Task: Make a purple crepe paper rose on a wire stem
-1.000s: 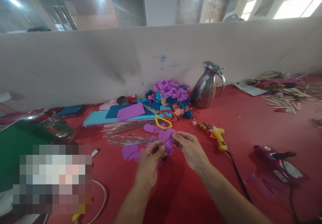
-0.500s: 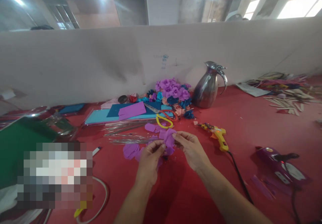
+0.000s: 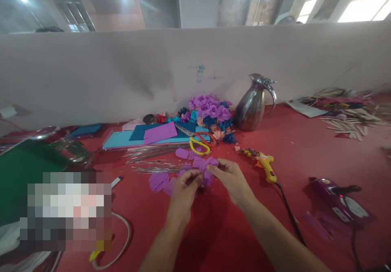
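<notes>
Both my hands pinch a purple crepe-paper petal (image 3: 214, 161) above the red table. My left hand (image 3: 185, 188) is closed at its lower left, thumb against fingers. At the petal's right side my right hand (image 3: 230, 178) is closed, its thumb pressed on the paper. Cut purple petals (image 3: 159, 181) lie beside and beneath my left hand, partly hidden by it. Another rounded purple petal (image 3: 182, 153) rests just beyond. Scissors (image 3: 200, 146) with one yellow and one red handle lie behind my hands, on blue and purple paper sheets (image 3: 160, 133). Thin metal wires (image 3: 155, 169) stretch left of the petals.
Finished paper roses (image 3: 210, 108) are heaped against the pale partition, next to a steel jug (image 3: 252, 105). To the right lie a yellow glue gun (image 3: 269, 168) with its cord and a purple corded device (image 3: 340, 200). Wooden sticks (image 3: 351, 125) are piled at far right.
The purple petal has been turned and spread from upright to more sideways. My right thumb has shifted down onto its front, while my left hand has barely moved.
</notes>
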Motion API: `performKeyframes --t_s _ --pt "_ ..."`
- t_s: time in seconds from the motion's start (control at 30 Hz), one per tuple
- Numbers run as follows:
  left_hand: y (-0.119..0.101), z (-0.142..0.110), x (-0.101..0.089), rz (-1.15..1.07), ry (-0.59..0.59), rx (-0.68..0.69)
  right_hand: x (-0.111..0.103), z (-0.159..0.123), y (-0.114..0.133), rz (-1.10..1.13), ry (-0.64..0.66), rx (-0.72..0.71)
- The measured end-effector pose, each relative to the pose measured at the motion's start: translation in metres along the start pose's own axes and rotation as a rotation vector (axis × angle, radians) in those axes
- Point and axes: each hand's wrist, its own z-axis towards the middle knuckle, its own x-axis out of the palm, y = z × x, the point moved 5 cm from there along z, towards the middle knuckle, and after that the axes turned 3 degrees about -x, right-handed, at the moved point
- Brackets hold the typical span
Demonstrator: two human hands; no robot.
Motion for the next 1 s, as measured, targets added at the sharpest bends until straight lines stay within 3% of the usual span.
performKeyframes --t_s 0.3,0.57,0.77,1.0 --pt "-0.003 -0.001 0.003 0.036 0.030 0.040 -0.002 0.001 0.001 -0.043 -0.016 -0.028" --pt "0.014 0.005 0.000 -0.210 0.116 -0.269 0.000 0.000 0.001 0.010 0.064 0.011" --pt "0.012 0.006 0.000 -0.158 0.194 -0.243 0.001 -0.001 0.001 -0.009 0.091 0.016" --pt "0.010 0.005 -0.001 -0.107 0.203 -0.252 0.001 0.000 0.005 -0.004 0.106 0.008"
